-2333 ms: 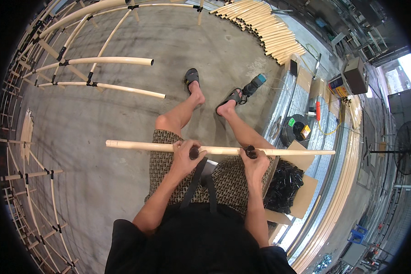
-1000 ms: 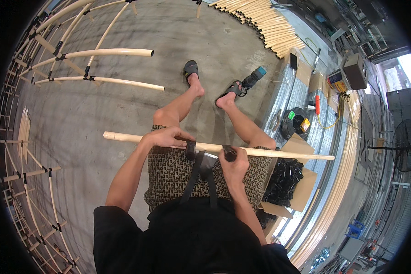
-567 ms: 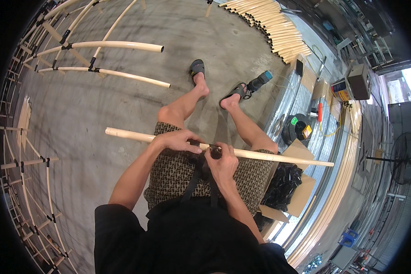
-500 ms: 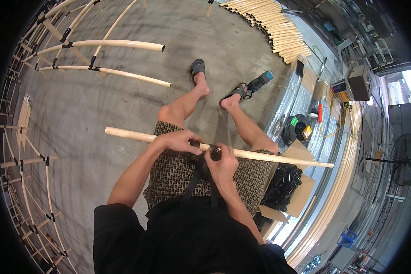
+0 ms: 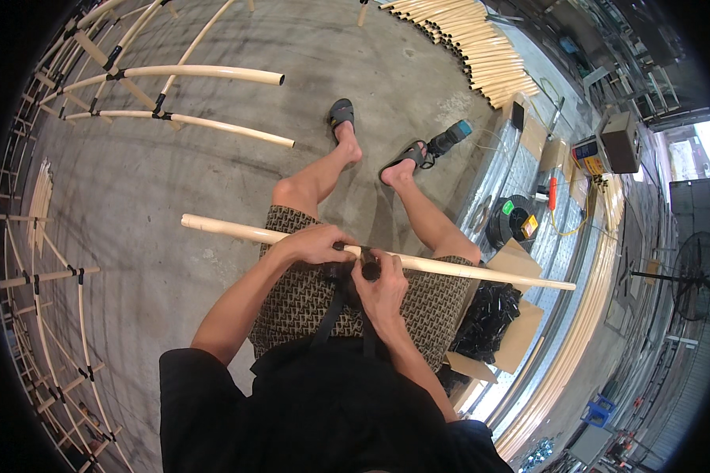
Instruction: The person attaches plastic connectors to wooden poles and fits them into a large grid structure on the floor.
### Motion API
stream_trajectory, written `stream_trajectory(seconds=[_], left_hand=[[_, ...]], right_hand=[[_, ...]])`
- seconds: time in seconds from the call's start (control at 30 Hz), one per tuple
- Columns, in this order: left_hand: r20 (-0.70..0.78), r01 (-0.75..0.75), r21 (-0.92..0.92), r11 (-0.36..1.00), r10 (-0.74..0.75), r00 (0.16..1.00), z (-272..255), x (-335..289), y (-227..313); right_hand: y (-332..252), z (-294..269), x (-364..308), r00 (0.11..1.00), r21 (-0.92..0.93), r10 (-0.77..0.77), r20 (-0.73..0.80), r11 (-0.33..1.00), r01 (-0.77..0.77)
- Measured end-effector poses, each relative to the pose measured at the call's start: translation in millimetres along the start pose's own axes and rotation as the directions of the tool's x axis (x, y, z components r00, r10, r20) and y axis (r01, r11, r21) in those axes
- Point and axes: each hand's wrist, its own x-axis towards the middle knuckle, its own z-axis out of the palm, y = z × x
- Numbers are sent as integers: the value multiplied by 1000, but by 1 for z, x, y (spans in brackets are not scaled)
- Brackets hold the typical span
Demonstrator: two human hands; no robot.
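A long cream-coloured pipe (image 5: pixel 481 271) lies across my lap, tilting slightly down to the right. My left hand (image 5: pixel 317 243) is closed over its middle, palm down, with a dark fitting partly hidden at the fingertips. Close beside it, my right hand (image 5: pixel 383 290) grips a black pipe connector (image 5: pixel 370 270) against the pipe, its round open end facing up toward me. The fingers of both hands nearly meet. A black strap (image 5: pixel 331 315) hangs over my patterned shorts below them.
At my right stands an open cardboard box (image 5: pixel 521 339) of black connectors (image 5: pixel 487 319), with a black spool (image 5: pixel 513 222) beyond. A black-and-teal power tool (image 5: pixel 451 138) lies by my foot. Cream pipes (image 5: pixel 481 55) are stacked far right; jointed pipe frames (image 5: pixel 205 72) stand left.
My left hand has slid slightly right along the pipe, covering more of the dark fitting there. The right hand's connector has tilted a little. The pipe stays almost in place.
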Motion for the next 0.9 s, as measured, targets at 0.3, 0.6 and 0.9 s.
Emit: stream_trajectory(seconds=[0.3,0.6,0.9], left_hand=[[16,-31,-42,999,31,999,6,6,-8],[15,18,-7,1000,-18,1000,2,3,3],[-18,86,81,993,-85,996,6,2,12]], right_hand=[[-2,-7,-5,995,49,76,68,996,-80],[23,-51,29,884,144,-252,393,967,211],[61,-34,21,851,171,-442,282,896,409]])
